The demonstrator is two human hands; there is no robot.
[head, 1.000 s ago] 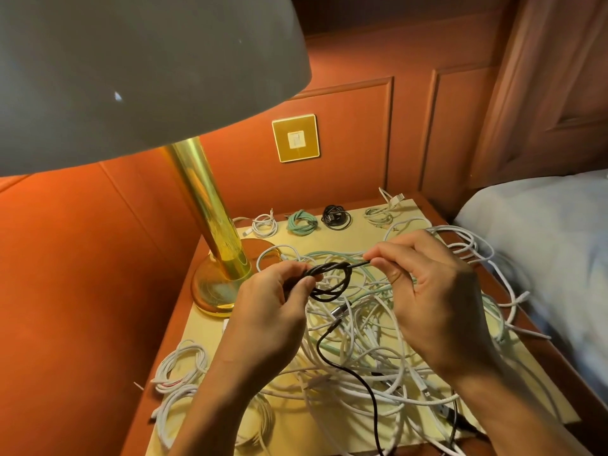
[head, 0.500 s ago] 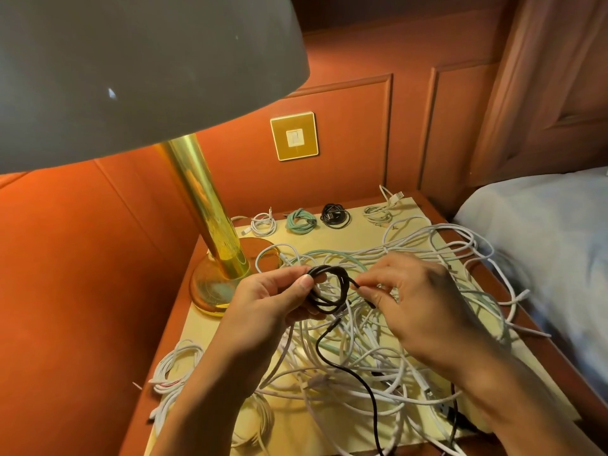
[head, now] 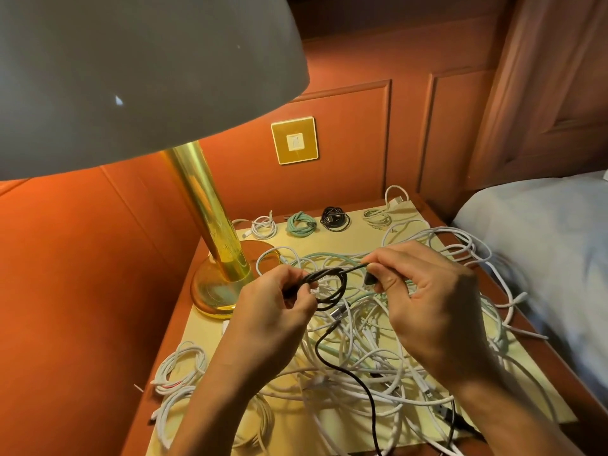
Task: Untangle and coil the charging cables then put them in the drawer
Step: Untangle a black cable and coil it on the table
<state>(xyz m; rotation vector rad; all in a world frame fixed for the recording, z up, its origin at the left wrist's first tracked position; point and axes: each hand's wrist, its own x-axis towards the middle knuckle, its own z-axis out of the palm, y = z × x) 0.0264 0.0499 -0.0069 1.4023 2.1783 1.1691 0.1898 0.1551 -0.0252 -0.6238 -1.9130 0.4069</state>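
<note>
Lifting back to the right, the right-hand grip (head: 427,304) pinches a strand of the black cable (head: 325,274) taut, while the left-hand grip (head: 273,311) holds its small, half-wound loops above the tabletop (head: 345,241). Four finished coils (head: 300,222) line the back edge and white bundles (head: 179,366) lie front left. A large white tangle (head: 378,357) awaits, with no drawer in view.

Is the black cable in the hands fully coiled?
Partly. The left hand holds a few loops of the black cable; its tail trails over the white cables.
</note>
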